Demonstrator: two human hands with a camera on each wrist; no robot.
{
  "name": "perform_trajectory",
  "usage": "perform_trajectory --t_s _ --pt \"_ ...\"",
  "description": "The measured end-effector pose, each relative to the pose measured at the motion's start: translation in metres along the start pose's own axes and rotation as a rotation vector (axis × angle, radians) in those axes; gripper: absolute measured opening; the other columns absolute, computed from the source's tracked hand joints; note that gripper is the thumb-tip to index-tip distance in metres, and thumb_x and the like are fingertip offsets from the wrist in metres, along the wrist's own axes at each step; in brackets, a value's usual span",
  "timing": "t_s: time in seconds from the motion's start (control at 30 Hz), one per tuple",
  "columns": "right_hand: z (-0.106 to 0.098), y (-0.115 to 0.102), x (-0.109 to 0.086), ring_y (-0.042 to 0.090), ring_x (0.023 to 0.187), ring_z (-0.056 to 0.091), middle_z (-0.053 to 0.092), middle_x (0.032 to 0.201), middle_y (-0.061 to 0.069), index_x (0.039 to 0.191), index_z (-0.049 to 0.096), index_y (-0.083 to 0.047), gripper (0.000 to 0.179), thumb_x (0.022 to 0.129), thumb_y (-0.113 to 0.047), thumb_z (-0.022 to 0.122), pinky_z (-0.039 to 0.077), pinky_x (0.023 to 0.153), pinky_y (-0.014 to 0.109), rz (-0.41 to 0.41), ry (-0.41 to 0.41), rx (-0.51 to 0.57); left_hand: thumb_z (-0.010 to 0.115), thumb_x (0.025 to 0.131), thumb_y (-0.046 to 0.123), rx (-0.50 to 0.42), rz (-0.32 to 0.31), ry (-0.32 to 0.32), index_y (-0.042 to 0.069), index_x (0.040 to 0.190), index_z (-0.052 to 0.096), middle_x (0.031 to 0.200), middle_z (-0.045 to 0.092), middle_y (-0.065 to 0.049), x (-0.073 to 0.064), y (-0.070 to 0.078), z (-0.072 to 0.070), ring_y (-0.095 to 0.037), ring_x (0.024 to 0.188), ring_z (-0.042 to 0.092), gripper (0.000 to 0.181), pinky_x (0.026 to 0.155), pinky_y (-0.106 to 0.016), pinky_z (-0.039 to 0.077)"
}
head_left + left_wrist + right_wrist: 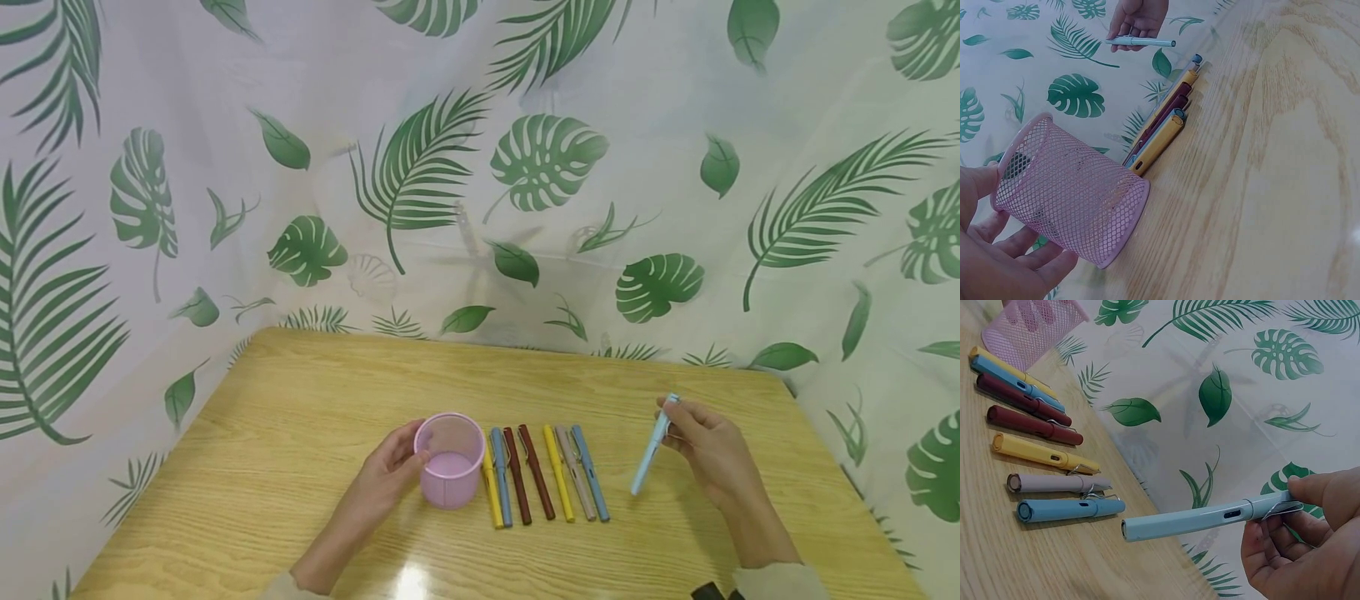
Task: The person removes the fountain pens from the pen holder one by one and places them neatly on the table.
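Note:
My left hand (384,477) holds a pink mesh pen holder (450,490) by its left side, thumb near the rim. No pens show inside it in the head view. Whether its base touches the table cannot be told. In my right hand (711,448), a light blue fountain pen (1185,524) is pinched at its clip end, the other end slanting down to the left, above the table. Between the hands lie several capped pens in a row: yellow (492,490), blue (502,479), two dark red (517,477), another yellow (559,475), greyish (576,475) and another blue (591,475).
The wooden table (315,392) reaches back to a white cloth backdrop (450,300) printed with green leaves, which also runs along both sides. A bright light reflection lies on the tabletop near its front. A small black object (707,592) shows at the right sleeve.

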State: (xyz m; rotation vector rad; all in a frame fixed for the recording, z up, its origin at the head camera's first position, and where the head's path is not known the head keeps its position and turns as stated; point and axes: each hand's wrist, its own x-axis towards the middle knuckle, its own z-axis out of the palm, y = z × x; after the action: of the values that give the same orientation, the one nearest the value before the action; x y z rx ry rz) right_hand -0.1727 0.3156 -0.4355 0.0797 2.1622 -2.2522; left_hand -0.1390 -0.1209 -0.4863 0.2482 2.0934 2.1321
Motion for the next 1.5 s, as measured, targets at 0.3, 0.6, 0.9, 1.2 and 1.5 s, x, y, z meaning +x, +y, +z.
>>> perform_trajectory --t_s 0.3,0.6,0.9,1.2,1.5 --pt "-0.005 0.009 0.005 0.009 0.093 0.062 0.069 0.110 -0.013 0.102 0.078 -0.014 0.020 0.105 -0.026 0.063 0.057 0.085 0.021 0.043 -0.008 -0.036 0.059 0.106 0.015 0.009 0.009 0.015 -0.002 0.157 0.035 0.154 0.045 -0.026 -0.001 0.001 0.001 -0.043 0.143 0.042 0.059 0.118 -0.052 0.038" --pt "-0.002 0.016 0.005 0.009 0.096 0.061 0.068 0.112 -0.014 0.113 0.074 -0.019 0.017 0.105 -0.029 0.063 0.058 0.086 0.023 0.046 -0.026 -0.081 0.058 0.107 0.015 0.021 0.008 0.001 0.000 0.157 0.035 0.156 0.044 -0.024 -0.001 0.000 0.000 -0.042 0.145 0.041 0.057 0.120 -0.054 0.033" --pt "0.002 0.025 0.010 0.010 0.093 0.063 0.069 0.112 -0.012 0.112 0.075 -0.013 0.019 0.106 -0.025 0.062 0.058 0.084 0.025 0.066 -0.046 -0.101 0.060 0.106 0.016 0.008 0.007 0.019 -0.001 0.156 0.036 0.154 0.047 -0.025 0.001 -0.002 0.001 -0.041 0.143 0.043 0.058 0.118 -0.052 0.037" --pt "0.006 0.034 0.015 0.011 0.095 0.062 0.063 0.129 0.006 0.139 0.054 0.014 0.053 0.107 -0.028 0.059 0.059 0.088 0.028 0.085 -0.064 -0.211 0.057 0.107 0.013 0.019 0.001 0.008 -0.002 0.157 0.035 0.155 0.045 -0.025 0.000 0.000 0.001 -0.041 0.145 0.041 0.056 0.119 -0.051 0.036" --pt "0.014 0.038 0.016 0.012 0.092 0.062 0.065 0.109 0.008 0.144 0.049 0.014 0.058 0.108 -0.031 0.058 0.060 0.085 0.028 0.108 -0.025 -0.391 0.058 0.106 0.013 0.017 0.002 0.013 -0.002 0.156 0.036 0.155 0.046 -0.024 0.000 -0.001 0.001 -0.041 0.144 0.042 0.056 0.118 -0.051 0.037"
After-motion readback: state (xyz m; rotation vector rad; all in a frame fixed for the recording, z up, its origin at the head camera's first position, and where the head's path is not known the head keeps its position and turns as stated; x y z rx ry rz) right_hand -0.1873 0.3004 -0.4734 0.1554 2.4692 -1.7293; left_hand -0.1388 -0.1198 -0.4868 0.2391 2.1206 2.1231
